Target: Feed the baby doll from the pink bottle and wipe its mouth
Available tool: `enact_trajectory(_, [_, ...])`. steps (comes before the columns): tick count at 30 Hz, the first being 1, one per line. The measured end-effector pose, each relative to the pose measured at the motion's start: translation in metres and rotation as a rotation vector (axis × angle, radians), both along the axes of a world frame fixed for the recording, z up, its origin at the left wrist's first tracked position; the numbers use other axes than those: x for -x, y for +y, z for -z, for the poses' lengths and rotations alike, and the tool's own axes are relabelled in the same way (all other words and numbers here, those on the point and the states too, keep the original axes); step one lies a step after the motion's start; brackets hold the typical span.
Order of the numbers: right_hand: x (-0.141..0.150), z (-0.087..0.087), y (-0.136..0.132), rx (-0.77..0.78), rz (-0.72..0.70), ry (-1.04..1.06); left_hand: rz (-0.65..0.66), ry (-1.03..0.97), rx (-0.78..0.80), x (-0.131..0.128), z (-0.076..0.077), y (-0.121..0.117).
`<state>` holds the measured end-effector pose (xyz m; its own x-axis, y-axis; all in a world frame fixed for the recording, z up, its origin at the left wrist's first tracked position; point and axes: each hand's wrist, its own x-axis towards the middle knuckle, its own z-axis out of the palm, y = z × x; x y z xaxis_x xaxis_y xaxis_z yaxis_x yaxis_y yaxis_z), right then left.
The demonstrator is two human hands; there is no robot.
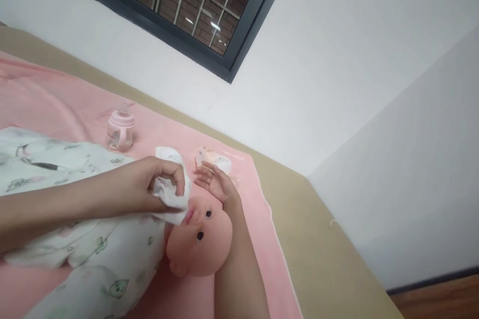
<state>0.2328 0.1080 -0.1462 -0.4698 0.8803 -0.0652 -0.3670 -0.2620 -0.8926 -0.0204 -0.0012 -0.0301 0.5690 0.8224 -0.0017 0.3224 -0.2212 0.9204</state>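
Observation:
A baby doll lies on a pink towel [56, 104]; its bald head [205, 246] is near the middle and its body, in a white printed romper [93, 254], stretches left. My left hand [149, 184] reaches in from the left and pinches a white wipe [171, 200] against the doll's cheek beside its mouth. My right forearm comes up from the bottom edge behind the doll's head. My right hand [215, 183] is just past the head with palm up and fingers spread, holding nothing.
A small pink baby bottle [120, 131] stands on the towel behind the doll. A soft pack of wipes [216, 159] lies just beyond my right hand. The towel covers a beige surface [322, 254] set in a white wall corner under a dark-framed window [194, 10].

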Motion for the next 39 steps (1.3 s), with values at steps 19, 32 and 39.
enact_trajectory(19, [0.0,-0.002,0.001,0.014,-0.002,-0.025,0.074,0.117,-0.405,-0.004,0.024,-0.006])
enact_trajectory(32, [0.001,-0.002,0.002,0.015,0.001,-0.041,0.035,0.137,-0.452,-0.005,0.021,-0.002])
enact_trajectory(39, [0.001,-0.004,0.002,0.012,0.005,-0.043,0.016,0.132,-0.445,-0.007,0.022,0.0])
